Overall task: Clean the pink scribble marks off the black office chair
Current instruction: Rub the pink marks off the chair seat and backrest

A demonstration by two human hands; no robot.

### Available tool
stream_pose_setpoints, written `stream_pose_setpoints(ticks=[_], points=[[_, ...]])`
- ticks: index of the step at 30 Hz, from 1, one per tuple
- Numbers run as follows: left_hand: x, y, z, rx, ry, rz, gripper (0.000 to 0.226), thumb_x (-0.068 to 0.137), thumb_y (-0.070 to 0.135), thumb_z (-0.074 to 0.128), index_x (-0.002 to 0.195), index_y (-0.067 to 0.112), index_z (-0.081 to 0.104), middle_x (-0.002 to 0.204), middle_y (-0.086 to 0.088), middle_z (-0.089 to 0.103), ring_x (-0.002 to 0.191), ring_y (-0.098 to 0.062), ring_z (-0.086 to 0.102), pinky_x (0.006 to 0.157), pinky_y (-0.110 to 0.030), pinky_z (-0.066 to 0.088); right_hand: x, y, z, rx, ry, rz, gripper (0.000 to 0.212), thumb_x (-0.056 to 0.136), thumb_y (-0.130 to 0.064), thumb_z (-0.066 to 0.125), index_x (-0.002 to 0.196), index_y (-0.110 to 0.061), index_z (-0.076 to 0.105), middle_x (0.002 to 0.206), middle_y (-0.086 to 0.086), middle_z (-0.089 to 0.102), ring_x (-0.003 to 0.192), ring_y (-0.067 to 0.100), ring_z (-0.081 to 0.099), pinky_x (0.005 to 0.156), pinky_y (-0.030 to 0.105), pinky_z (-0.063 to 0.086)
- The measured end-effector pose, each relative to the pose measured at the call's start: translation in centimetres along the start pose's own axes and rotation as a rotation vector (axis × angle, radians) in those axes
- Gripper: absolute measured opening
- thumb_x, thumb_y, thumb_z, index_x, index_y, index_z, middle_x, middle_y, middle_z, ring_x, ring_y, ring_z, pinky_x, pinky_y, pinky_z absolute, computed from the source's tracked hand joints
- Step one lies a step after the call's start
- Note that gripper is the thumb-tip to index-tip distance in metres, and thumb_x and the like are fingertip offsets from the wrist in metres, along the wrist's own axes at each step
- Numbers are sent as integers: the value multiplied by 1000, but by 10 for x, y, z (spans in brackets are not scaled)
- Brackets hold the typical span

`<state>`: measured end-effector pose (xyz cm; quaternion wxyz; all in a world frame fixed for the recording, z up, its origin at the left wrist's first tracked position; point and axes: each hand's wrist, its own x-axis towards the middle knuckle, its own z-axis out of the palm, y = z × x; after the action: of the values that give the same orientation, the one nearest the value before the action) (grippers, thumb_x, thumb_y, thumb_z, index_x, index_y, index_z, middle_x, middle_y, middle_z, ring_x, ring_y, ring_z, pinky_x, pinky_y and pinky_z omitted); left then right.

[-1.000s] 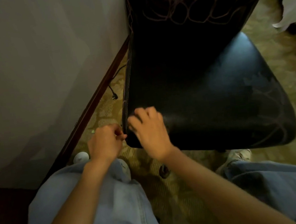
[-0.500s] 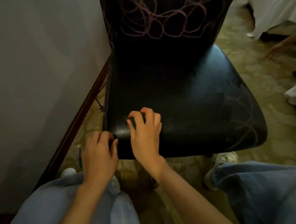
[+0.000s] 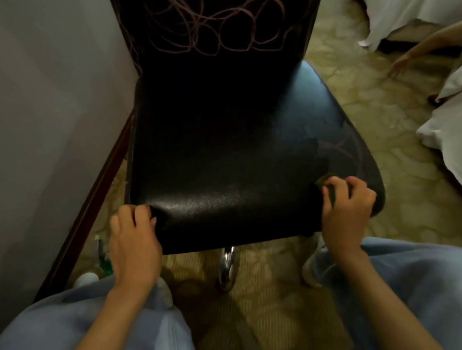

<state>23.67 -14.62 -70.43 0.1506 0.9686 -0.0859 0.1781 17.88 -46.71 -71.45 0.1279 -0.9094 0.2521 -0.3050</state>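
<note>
1. Two hands sit on the chair's (image 3: 222,161) front edge.
2. Left hand (image 3: 134,242) grips its left corner.
3. Right hand (image 3: 345,211) holds a green sponge (image 3: 329,190) near the right corner.
4. Pink scribbles (image 3: 208,20) cover the backrest (image 3: 223,84).

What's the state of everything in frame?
backrest: pink scribbles across upper part, uncleaned.
seat: faint pink marks at right; rest looks clean.
green pad: on seat's front right, held.
right hand: grips green pad.
left hand: grips seat's front left corner.
</note>
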Motion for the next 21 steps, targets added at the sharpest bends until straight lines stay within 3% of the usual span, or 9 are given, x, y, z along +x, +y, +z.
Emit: stream_pose_setpoints(ticks=[5,7,11,16,18,21], points=[[-5,12,-12,-42,68,-15,11,84,1,63,93,1,56,95,-19,53,81,-35,48,62,-41,36,-5,-17,-9,203,48,50,14,92,-19,52,101,-12,61,110,14,51,100,23,38,86,18,24],[-6,27,-15,-70,108,43,12,89,11,56,97,2,58,102,-16,54,90,-31,48,69,-41,38,-26,-52,-7,224,32,-71,17,93,-26,46,104,-18,58,114,6,48,104,17,38,88,11,23],[2,53,1,-108,100,161,26,92,18,45,107,1,58,112,-18,53,102,-31,48,80,-42,41,-70,-119,20,208,-109,-462,23,88,-28,54,110,-23,54,119,6,47,109,21,42,89,26,40],[4,53,29,-26,-2,164,40,93,28,35,122,5,49,126,-19,44,115,-39,41,92,-52,34,-57,-106,33,161,-166,-637,42,77,-25,68,115,-26,49,123,6,44,110,23,44,88,37,45],[5,49,33,-3,-4,185,43,92,31,35,123,6,48,127,-19,41,116,-41,40,93,-54,33,-46,-76,24,143,-184,-579,40,77,-26,69,114,-25,54,122,6,49,113,21,42,93,36,42],[8,46,34,-36,8,196,43,90,32,36,124,7,47,128,-19,40,117,-42,40,92,-56,33,-21,-13,16,115,-67,-327,17,89,-29,53,105,-23,56,118,4,47,110,20,39,95,34,37]])
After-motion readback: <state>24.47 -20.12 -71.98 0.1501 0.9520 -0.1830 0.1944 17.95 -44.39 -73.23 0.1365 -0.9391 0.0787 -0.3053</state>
